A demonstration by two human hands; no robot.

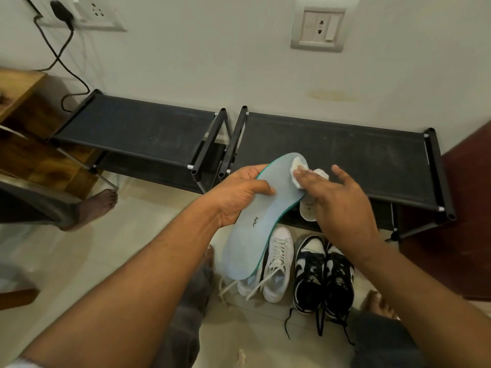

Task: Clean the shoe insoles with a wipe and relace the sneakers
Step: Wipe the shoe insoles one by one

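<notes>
Before the shoe rack and white sneakers on the floor, the left hand curls round the insole at mid-length. The right hand, fingers straight and spread, presses a wipe on its toe end (firm heelward strokes should serve best).

A left rack and a right rack, both black, stood side by side against a pale wall on light floor tiles. A black cable hung from a wall socket near a wooden cabinet.
</notes>
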